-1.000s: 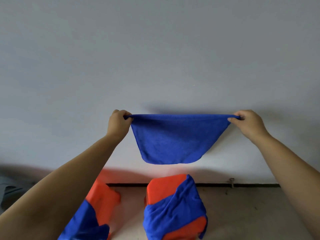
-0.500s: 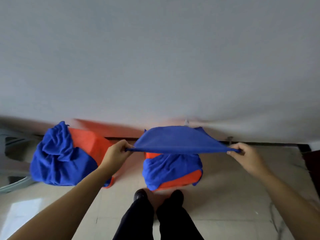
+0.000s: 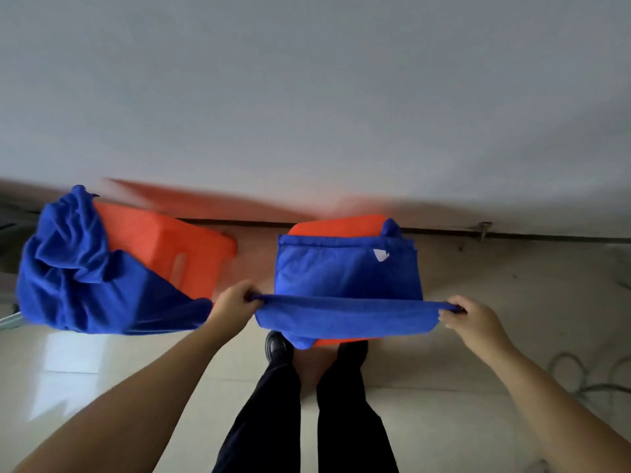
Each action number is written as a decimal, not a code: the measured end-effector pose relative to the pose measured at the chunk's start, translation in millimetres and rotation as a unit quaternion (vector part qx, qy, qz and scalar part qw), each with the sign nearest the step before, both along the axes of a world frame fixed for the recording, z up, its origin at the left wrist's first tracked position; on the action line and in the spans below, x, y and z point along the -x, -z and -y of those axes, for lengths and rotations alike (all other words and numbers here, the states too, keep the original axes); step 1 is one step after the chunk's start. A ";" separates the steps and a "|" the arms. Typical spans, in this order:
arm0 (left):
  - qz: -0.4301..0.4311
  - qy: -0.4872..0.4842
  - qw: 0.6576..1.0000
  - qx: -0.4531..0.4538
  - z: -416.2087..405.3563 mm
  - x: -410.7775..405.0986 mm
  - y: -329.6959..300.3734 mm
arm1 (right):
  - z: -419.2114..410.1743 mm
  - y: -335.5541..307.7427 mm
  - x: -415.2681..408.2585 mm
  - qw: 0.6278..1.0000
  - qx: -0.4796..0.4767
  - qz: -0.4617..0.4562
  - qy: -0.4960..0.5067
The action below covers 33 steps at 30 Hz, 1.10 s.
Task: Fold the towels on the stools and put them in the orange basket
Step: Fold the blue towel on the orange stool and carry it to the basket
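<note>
Towel [image 3: 345,317] that you held up against the wall a second ago now lies lowered over the right stool [image 3: 333,227], its long axis running nine to three, pinched at its ends by your left hand [image 3: 234,303] and right hand [image 3: 473,317], bare floor at three o'clock

floor [image 3: 461,387]: pale glossy tile, lower half of frame | left stool [image 3: 170,247]: orange, stood on floor at centre left | right stool [image 3: 334,227]: orange, stood at centre | black shoes [image 3: 278,346]: on floor just below right stool
</note>
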<state>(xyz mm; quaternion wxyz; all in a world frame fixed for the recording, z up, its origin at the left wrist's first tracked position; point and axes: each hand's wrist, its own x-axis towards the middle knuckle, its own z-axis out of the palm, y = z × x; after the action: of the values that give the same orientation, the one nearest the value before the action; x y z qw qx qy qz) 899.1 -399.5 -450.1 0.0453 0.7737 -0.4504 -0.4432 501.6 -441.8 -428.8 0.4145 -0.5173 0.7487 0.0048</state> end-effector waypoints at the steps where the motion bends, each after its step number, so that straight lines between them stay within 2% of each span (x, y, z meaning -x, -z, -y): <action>1: 0.000 -0.005 1.000 0.011 18.5 -2.2 6.5 | 18.7 6.6 -2.6 1.000 0.010 0.014 0.015; 4: -0.013 -0.034 0.998 0.044 70.8 -4.2 30.0 | 73.9 37.7 -10.8 0.997 0.037 0.040 0.057; 7: -0.026 -0.101 0.993 0.051 107.8 -1.5 60.0 | 113.5 75.9 -18.4 0.996 0.046 0.027 0.072; 13: -0.028 -0.232 0.972 0.030 118.4 10.0 126.9 | 119.9 145.6 -17.2 0.992 0.011 0.007 0.122; 17: -0.100 -0.307 0.944 -0.067 91.8 23.9 138.9 | 90.5 148.7 -20.8 0.985 -0.041 0.057 0.157; 20: -0.129 -0.307 0.937 -0.111 64.8 31.7 130.4 | 65.1 146.4 -14.6 0.974 -0.097 0.084 0.187; 26: -0.089 -0.280 0.956 -0.021 44.8 28.3 114.6 | 60.7 129.9 -11.8 0.958 -0.124 0.146 0.212; 30: -0.021 -0.199 0.979 0.039 47.0 34.1 93.7 | 65.9 108.6 -24.9 0.955 -0.067 0.186 0.222; 33: -0.027 -0.215 0.974 0.068 49.8 39.0 81.5 | 71.8 82.4 -36.8 0.963 0.008 0.181 0.200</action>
<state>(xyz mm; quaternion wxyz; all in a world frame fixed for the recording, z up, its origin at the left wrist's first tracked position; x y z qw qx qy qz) 860.1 -449.3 -531.6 0.2042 0.8353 -0.3009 -0.4124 538.3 -513.6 -511.3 0.5309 -0.3526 0.7497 -0.1782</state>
